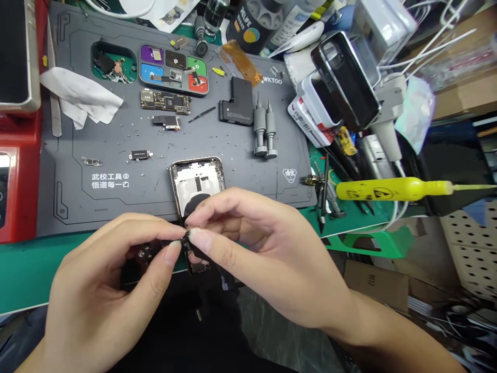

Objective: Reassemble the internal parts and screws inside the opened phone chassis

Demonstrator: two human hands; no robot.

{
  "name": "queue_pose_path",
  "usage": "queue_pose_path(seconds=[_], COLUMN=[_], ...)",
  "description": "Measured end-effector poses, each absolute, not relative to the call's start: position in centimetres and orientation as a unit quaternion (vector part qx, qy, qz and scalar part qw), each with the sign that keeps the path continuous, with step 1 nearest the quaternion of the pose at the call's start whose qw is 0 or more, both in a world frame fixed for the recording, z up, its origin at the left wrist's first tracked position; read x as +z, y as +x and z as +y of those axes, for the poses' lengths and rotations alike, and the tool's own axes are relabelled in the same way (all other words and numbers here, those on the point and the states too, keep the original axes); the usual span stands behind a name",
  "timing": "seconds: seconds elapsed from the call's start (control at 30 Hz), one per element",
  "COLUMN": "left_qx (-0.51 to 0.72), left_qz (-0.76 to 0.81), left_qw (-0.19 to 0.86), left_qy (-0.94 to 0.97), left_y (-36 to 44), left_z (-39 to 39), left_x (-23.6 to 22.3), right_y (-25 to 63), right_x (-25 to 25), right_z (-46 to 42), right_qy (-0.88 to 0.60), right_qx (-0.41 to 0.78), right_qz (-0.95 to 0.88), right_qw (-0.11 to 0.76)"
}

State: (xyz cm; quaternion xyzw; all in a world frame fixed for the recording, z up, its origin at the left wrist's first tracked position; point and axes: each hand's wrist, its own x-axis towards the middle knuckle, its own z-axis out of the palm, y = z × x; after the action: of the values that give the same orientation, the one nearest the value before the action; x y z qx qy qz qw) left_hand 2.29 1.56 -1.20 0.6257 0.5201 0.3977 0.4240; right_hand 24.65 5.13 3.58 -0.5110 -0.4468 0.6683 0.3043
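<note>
Just in front of an opened phone frame (180,181), both hands meet at a small black phone part (185,240). My left hand (112,280) pinches it between thumb and forefinger; a dark strip with tiny components (145,253) shows under those fingers, and I cannot tell whether it is the same piece. My right hand (256,248) grips the part's other side with thumb and forefinger. The phone frame lies on a grey work mat (147,202), its lower end partly hidden behind the right hand. A round black piece (194,203) covers part of its inside.
Behind lie a phone battery (237,103), two grey screwdrivers (265,129), a logic board (165,102) and a coloured parts tray (174,88). Loose screws are scattered over the mat. A white cloth (79,96) is at left; a yellow tube (394,188) sticks out at right.
</note>
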Motion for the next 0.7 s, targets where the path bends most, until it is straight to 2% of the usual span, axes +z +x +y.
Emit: queue_pose_path(seconds=[0.7], left_qx=[0.405], left_qz=[0.530], left_qw=[0.375], left_qy=[0.643], left_y=[2.96], left_z=[0.90], left_x=[-1.41], right_y=[24.44], right_x=[3.00], right_z=[4.70], right_qy=[-0.499], right_qx=[0.660], right_qz=[-0.448], right_qw=[0.340])
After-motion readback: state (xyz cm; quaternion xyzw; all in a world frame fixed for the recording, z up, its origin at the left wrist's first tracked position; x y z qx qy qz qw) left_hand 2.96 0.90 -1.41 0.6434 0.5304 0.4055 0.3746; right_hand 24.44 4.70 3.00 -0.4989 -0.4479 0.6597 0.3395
